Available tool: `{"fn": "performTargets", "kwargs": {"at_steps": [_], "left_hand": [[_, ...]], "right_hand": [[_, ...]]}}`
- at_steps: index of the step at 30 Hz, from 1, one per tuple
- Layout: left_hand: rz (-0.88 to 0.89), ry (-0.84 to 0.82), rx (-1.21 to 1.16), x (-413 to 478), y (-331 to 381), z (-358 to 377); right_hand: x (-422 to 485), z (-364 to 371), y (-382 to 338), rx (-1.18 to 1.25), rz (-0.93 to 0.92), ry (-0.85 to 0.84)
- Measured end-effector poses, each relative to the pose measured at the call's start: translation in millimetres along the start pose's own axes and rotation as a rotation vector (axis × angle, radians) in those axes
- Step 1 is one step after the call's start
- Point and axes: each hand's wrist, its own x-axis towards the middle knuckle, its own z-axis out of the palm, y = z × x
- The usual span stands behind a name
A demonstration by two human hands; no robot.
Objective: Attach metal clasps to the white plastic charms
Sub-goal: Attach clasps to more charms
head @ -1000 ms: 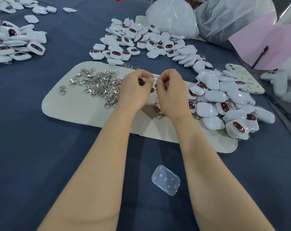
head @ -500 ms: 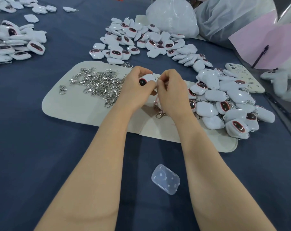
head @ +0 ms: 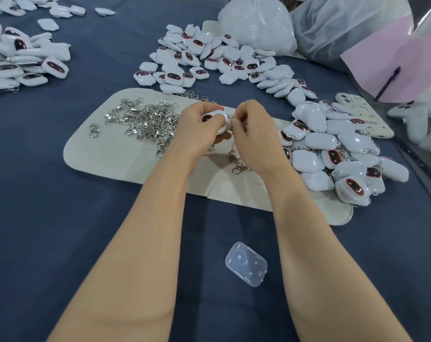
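White plastic charm (head: 215, 118) gripped in the curled left hand (head: 199, 129), over the mat (head: 91, 154) centre; loose clasps (head: 145, 122) at 9 o'clock. Right hand (head: 254, 134) pinches a clasp (head: 230, 116) (barely visible) against the charm's edge. Judged risk: a misaligned clasp slips the pinch and is lost among the loose clasps.

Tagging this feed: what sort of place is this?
Likely a small hand-assembly workbench: heaps of white charms, a pile of metal clasps on a pale mat, and bulk plastic bags behind.
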Motion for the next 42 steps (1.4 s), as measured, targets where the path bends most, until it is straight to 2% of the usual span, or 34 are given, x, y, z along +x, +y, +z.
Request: {"fn": "performTargets", "kwargs": {"at_steps": [6, 10, 12, 17, 27, 33, 36, 39, 42], "left_hand": [[0.065, -0.016, 0.121, -2, 3, -3], [0.143, -0.036, 0.172, -3, 3, 1], [0.099, -0.013, 0.04, -2, 4, 2], [-0.195, -0.019, -0.432, 1, 7, 1], [-0.352, -0.073, -0.777, 0, 10, -3], [-0.377, -0.101, -0.688, -2, 12, 0], [-0.339, -0.039, -0.603, -3, 11, 4], [-0.216, 0.022, -0.498, -3, 13, 6], [0.019, 0.114, -0.151, -2, 11, 6]], "right_hand": [[0, 0, 2, -0.062, 0.014, -0.088], [-1, 1, 2, 0.047, 0.07, -0.007], [-1, 3, 0, 0.161, 0.086, 0.059], [1, 5, -4, 0.361, 0.143, 0.138], [-1, 1, -9, 0.431, 0.158, 0.1], [1, 3, -10, 0.393, 0.141, 0.258], [0, 5, -8, 0.218, 0.06, 0.325], [0, 3, -5, 0.055, -0.008, 0.297], [1, -2, -1, -0.019, -0.012, 0.174]]}}
